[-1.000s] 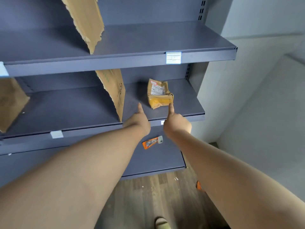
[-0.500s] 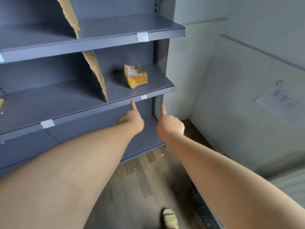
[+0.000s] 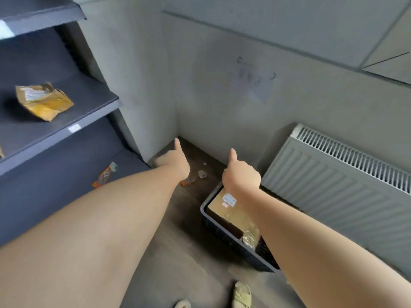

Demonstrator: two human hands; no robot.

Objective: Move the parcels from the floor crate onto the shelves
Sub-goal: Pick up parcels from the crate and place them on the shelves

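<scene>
Okay so, way off to the left of the left hand and higher up, the shelves (image 3: 66, 127) already have one crumpled yellow parcel (image 3: 44, 101) lying on the middle board. It's set in from the front edge, I'd guess so it can't slide off. Lower down and closer to that hand, an orange packet (image 3: 104, 175) lies on the bottom board.

The left hand (image 3: 173, 161) is out over the floor corner, fingers curled in, thumb poking forward, nothing in it. Between the two hands there are some small scraps (image 3: 201, 174) on the floor, too blurry to name.

The right hand (image 3: 241, 176) is the same deal: fist, thumb out, empty. It hangs over the far end of the floor crate (image 3: 213, 221), which sits right below that wrist, with a radiator (image 3: 333, 185) off to the hand's right.

Inside the crate, a flat brown cardboard parcel (image 3: 224, 210) with a white label sits just under the right forearm. Nearer me is a crinkly clear-wrapped packet (image 3: 251, 235). The arm hides the rest.

My read: both arms are stretched out empty toward the crate for the next pickup, and the right hand is closest.
</scene>
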